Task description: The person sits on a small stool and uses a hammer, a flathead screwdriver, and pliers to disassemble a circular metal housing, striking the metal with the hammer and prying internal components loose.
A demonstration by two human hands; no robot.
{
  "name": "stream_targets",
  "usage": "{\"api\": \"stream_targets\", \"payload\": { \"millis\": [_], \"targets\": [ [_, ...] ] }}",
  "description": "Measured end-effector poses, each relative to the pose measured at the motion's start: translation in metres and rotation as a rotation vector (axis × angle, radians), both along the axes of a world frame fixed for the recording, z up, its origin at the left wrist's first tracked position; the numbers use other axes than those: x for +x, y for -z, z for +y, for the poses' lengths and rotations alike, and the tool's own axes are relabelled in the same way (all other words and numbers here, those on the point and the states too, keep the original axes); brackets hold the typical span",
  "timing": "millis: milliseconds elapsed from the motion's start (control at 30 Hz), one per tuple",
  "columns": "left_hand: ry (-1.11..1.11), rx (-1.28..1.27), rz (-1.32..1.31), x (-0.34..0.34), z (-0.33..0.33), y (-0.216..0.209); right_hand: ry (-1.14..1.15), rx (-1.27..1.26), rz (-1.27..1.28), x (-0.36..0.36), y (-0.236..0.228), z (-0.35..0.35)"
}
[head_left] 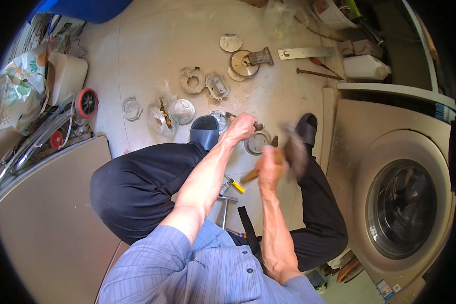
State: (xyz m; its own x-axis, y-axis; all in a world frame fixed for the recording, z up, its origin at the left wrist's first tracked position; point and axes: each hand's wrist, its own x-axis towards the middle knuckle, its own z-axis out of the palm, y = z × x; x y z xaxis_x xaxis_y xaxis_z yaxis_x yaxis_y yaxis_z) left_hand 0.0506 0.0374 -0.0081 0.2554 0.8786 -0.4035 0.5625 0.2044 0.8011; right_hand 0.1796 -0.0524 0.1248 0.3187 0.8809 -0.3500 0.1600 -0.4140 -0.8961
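My left hand is closed round a short dark metal rod lying roughly crosswise, its two ends showing at either side of my fist. My right hand grips the wooden handle of a hammer, whose head is smeared by motion beside the rod. Just below the rod, a round grey metal part lies on the floor between my feet, partly covered by my hands. A pale metal casting sits by my left slipper, half hidden behind my left hand.
Loose castings, a pulley-like disc and a plastic bag of brass-coloured pieces lie farther off. A yellow-handled screwdriver and a metal T-shaped tool are between my legs. A washing machine stands at right, a cabinet at left.
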Motion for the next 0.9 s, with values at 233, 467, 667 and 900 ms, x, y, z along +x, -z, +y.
{"api": "stream_targets", "payload": {
  "millis": [233,467,667,900],
  "targets": [
    [-0.161,0.002,-0.083,-0.029,-0.001,-0.025,-0.095,-0.121,0.129,-0.009,-0.056,0.027],
    [-0.139,0.072,-0.169,-0.017,-0.001,-0.027,-0.283,-0.166,-0.162,0.003,0.023,-0.005],
    [-0.218,0.056,-0.122,-0.035,-0.006,-0.018,-0.196,-0.133,0.119,-0.010,-0.049,0.023],
    [-0.230,0.134,-0.208,-0.037,0.001,-0.018,-0.316,-0.109,-0.227,-0.019,0.003,0.012]
  ]
}}
